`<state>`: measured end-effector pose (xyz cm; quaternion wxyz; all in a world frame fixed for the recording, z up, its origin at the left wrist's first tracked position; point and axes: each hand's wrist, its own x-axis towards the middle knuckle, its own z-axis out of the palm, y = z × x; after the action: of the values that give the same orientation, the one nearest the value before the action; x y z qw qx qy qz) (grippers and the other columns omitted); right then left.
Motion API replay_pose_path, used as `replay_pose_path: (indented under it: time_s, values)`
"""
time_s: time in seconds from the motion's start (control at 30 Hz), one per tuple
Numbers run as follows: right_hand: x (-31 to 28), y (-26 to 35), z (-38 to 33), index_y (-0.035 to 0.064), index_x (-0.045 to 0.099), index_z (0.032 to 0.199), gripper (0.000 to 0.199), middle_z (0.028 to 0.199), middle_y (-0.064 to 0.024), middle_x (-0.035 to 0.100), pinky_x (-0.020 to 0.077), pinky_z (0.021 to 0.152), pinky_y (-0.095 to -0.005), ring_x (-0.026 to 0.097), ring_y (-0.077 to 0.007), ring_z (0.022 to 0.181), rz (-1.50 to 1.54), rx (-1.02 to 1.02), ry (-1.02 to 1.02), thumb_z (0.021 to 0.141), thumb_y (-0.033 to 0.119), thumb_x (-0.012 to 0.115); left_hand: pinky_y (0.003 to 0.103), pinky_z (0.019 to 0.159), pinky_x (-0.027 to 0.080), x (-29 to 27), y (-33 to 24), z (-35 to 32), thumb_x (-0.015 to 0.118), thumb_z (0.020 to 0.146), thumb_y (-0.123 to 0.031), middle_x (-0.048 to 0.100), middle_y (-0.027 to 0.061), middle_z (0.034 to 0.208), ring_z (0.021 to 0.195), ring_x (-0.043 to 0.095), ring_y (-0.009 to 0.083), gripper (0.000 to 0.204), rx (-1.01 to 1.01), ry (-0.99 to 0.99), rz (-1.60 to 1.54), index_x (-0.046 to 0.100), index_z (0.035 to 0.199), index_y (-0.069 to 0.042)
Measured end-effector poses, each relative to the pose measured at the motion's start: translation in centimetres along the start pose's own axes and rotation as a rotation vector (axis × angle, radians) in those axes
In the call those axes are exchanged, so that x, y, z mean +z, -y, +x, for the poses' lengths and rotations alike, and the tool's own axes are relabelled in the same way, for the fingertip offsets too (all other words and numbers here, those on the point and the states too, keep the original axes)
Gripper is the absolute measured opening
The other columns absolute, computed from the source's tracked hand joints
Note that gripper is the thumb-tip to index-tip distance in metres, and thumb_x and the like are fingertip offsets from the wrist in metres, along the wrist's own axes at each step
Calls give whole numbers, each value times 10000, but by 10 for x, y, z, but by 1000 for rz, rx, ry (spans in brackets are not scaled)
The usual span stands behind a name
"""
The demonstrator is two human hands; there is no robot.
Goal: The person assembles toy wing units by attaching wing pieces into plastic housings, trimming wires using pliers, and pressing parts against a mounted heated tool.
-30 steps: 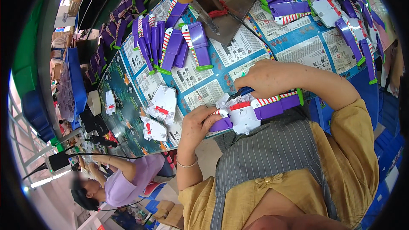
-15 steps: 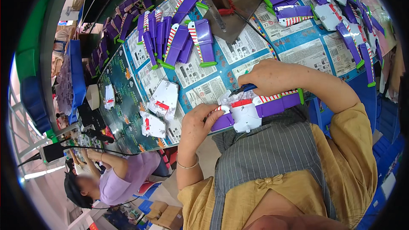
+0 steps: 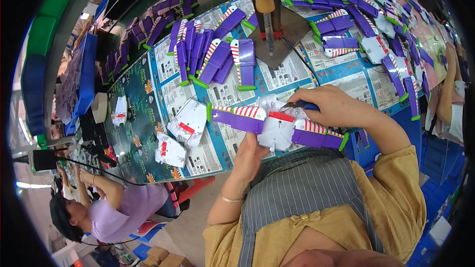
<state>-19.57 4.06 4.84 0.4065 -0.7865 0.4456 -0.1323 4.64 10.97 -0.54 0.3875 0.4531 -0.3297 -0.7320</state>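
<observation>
A white plastic toy back piece with a red strip spans the space before my apron, a purple wing with red-striped white edge and green tip on each side. My left hand is closed on it from below, near the left wing; some fingers are hidden beneath. In my right hand are nippers with dark blue handles. Their metal tip touches or hovers just over the piece's upper right, by the right wing.
Loose white shells lie on the table to the left. Purple wings are heaped behind, with more at far right. A metal post stands on a plate at the back. A co-worker sits at lower left.
My left hand has shifted from on top of the left wing to underneath the piece, so the whole left wing now shows. The nippers have moved slightly right, and the view has turned.
</observation>
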Motion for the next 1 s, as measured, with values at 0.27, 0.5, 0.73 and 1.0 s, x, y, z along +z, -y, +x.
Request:
replay_pose_path:
  time_s: [0.27,0.5,0.73,1.0]
  values:
    - [-12,0,14,59,537,990,240,795,-163,626,467,658,-438,617,-334,770,-318,-80,143,752,91,556,421,992,361,20,14,23,426,943,-295,493,87,1236,1165,466,241,395,-39,-12,-428,410,1263,-63]
    - [-17,7,24,49,542,828,155,748,-79,563,430,696,-336,579,-222,793,-869,-239,4,689,103,584,366,958,392,27,16,20,520,914,-214,519,65,1195,1110,491,181,348,-57,-78,-382,469,1211,-42]
    - [-17,11,30,48,579,776,107,710,-79,585,433,697,-330,596,-218,748,-932,-197,175,682,99,583,349,949,400,29,15,23,523,912,-213,530,61,1176,1092,503,168,333,-70,-110,-336,479,1197,-46]
    - [-20,-27,38,44,627,802,173,741,-136,641,489,617,-411,642,-287,728,-599,-95,151,765,155,499,355,907,448,29,-5,44,535,902,-218,576,69,1119,1041,554,194,308,-49,-151,-351,518,1157,-46]
